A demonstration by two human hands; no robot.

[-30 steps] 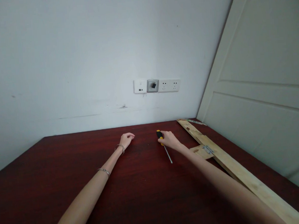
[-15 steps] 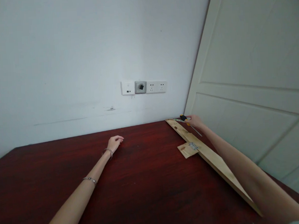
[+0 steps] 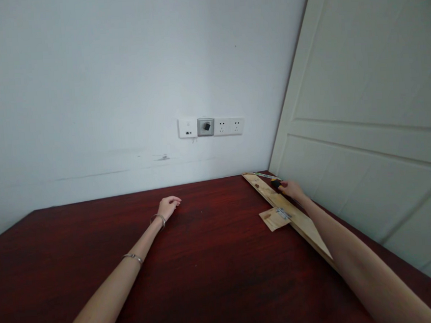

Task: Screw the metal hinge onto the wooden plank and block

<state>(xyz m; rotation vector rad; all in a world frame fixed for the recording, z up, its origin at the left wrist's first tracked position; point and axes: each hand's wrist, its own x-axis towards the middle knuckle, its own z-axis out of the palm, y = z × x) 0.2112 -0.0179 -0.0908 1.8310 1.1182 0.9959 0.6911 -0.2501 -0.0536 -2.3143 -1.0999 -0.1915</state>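
Note:
My right hand (image 3: 291,189) grips a screwdriver by its black and yellow handle (image 3: 275,183), at the far end of a long pale wooden board (image 3: 297,220); the metal shaft is hidden now. A small square wooden piece (image 3: 273,219) sticks out from the board's left side, joined by a metal hinge (image 3: 282,213). Beyond the handle lies a thin whitish strip with markings (image 3: 264,175). My left hand (image 3: 168,207), with bracelets on the wrist and forearm, rests loosely closed on the dark red tabletop (image 3: 207,260), and nothing shows in its fingers.
Behind the table rises a white wall with a row of sockets (image 3: 211,127). A pale panelled door (image 3: 369,146) stands close along the right side, near my right arm. The table's back edge meets the wall.
My right hand has lowered the screwdriver toward the board and nearer to me; its shaft, seen before, is now hidden. The view has shifted slightly. My left hand stays in place.

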